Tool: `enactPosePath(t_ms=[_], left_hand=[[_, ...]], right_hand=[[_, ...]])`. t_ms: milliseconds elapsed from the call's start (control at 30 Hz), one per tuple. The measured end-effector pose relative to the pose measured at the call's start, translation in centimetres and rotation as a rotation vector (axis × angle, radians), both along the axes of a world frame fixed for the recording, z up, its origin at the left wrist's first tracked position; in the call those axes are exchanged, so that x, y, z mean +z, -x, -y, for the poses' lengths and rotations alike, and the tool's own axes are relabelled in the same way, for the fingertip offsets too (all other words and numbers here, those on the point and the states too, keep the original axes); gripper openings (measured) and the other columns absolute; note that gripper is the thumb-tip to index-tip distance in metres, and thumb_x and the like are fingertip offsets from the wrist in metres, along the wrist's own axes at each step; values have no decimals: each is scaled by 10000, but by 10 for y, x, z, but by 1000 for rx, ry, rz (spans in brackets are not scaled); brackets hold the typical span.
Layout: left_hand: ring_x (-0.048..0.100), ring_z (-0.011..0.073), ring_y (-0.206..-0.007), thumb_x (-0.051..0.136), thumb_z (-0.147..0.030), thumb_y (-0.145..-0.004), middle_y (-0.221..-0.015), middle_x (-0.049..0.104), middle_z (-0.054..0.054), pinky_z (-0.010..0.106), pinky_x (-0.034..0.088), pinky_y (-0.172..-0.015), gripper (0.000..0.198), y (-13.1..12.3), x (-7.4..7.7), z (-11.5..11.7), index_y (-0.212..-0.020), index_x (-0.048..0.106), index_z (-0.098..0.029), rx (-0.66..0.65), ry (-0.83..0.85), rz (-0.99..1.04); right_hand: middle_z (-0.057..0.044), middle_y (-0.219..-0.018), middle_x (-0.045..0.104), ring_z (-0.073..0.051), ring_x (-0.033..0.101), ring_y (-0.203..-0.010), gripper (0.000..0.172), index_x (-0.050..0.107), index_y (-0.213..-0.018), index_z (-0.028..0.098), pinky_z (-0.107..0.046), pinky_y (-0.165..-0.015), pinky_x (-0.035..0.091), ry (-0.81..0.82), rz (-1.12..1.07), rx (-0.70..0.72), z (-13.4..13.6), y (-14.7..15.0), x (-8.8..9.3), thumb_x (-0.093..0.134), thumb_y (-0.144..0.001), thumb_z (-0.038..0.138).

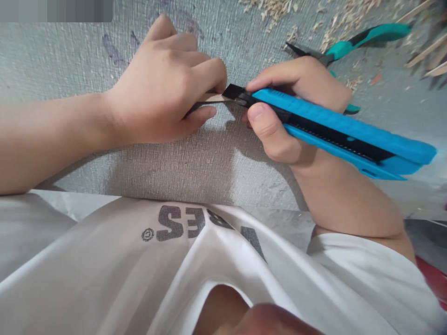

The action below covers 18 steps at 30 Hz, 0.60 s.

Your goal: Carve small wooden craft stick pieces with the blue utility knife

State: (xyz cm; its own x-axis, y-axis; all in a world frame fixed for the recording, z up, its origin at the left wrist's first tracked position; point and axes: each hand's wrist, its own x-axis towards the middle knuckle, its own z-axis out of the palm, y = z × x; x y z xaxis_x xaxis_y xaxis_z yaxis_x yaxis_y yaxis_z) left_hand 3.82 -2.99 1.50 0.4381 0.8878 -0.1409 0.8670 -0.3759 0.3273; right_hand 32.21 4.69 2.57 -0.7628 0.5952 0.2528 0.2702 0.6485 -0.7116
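Observation:
My left hand (174,88) is closed round a thin light wooden stick (212,97), whose end shows between thumb and curled fingers. In my right hand (282,111) is a blue utility knife (342,130), gripped near its black head, with the fingers behind it and the thumb in front. The dark blade (233,91) points left and lies at the exposed part of the stick, close to my left fingertips. Most of the stick is hidden inside my left hand.
Teal-handled pliers (340,50) with dark jaws lie behind my right hand. Wood shavings (275,11) are scattered at the back of the grey textured table (167,163). Several wooden sticks (428,51) lie at the far right. A white shirt fills the near side.

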Motion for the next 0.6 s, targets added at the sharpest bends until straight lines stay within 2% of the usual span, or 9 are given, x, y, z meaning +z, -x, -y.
enactPosePath(t_ms=[333,433,600], left_hand=[[725,419,-1572,354,-533,-1195,-1310,704,34,870,531,-1319,513,-2,1,-1,-1452,593,-160,14,2,-29],[714,404,-1585,345,-550,-1205,-1315,702,31,843,523,-1347,533,-2,-1,0,-1480,588,-163,3,-22,-1],[676,361,-1636,350,-519,-1210,-1394,713,39,745,482,-1419,531,1,-2,1,-1537,579,-169,-1,-2,18]], right_hand=[[80,-1215,878,-29,833,-1053,329,816,-1358,241,-169,-991,661,-35,-48,58,-5,-1,-6,670,-1208,495],[85,-1203,880,-33,834,-1038,316,807,-1354,258,-178,-973,661,-38,-52,60,-5,-1,-6,670,-1203,499],[108,-1187,883,-64,841,-1020,257,794,-1365,360,-239,-963,697,-11,-25,23,-2,-1,-3,682,-1204,526]])
